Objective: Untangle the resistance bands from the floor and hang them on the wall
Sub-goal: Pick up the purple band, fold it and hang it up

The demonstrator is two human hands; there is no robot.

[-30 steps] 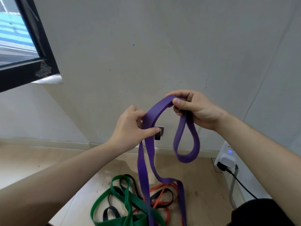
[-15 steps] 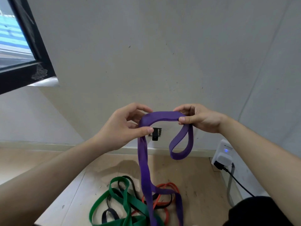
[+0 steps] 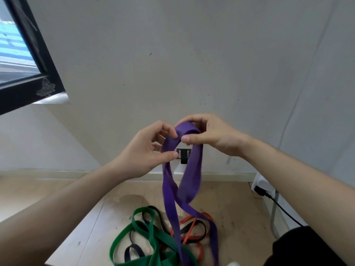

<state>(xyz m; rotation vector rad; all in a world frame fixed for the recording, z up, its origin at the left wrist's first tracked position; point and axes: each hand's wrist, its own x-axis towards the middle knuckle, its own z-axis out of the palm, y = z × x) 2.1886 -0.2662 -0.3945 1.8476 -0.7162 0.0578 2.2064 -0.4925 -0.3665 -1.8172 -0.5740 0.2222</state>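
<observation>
A wide purple band is held up in front of the wall, its top bent into a loop. My left hand pinches the loop's left strand between thumb and fingers. My right hand pinches the top of the loop. Both strands hang down, cross, and trail to the floor. Through the loop a small black wall hook shows on the wall behind. On the floor lie a green band, an orange band and a black band, tangled together.
A black-framed window stands open at the upper left. A white plug adapter with a black cable sits low on the right wall. The floor is light wood. Dark clothing fills the bottom right corner.
My hands have come closer together and risen slightly. The small side loop that hung from my right hand has dropped out, and the purple band now forms one narrow loop around the hook's position.
</observation>
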